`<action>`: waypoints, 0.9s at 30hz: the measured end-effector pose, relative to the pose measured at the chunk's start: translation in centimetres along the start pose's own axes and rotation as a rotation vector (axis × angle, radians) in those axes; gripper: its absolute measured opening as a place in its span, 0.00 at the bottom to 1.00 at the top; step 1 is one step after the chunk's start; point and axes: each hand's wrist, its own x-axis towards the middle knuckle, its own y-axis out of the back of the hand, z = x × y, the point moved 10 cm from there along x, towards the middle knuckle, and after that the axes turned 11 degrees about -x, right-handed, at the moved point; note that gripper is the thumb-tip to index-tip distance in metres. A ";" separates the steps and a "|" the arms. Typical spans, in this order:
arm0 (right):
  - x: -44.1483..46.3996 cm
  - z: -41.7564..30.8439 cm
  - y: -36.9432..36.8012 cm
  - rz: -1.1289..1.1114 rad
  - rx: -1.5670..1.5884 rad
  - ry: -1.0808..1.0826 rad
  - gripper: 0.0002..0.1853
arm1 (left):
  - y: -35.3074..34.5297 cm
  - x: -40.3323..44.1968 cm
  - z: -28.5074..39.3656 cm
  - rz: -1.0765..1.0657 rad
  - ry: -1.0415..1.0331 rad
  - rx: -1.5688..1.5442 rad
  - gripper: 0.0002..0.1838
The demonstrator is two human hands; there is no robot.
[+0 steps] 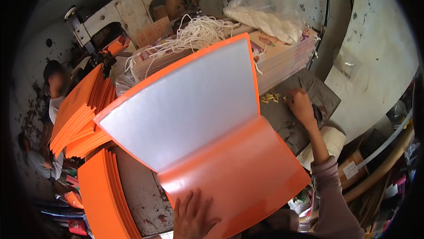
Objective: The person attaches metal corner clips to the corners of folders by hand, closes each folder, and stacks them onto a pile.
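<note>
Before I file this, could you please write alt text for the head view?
An open orange folder fills the centre, the left hand flat on its lower flap. The right hand is at small golden pieces on a worn table, with orange stacks at left and white cord behind.

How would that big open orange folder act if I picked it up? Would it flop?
The orange folder would probably flop around its fold, since its lower half already curves. It might feel slippery, because its surface looks shiny. It's likely light for its size, as its covers look thin.
</note>
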 end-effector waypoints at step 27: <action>-17.2 2.7 6.8 -0.021 0.924 -0.536 0.05 | 0.0 -4.1 11.5 -0.114 -0.279 -0.199 0.27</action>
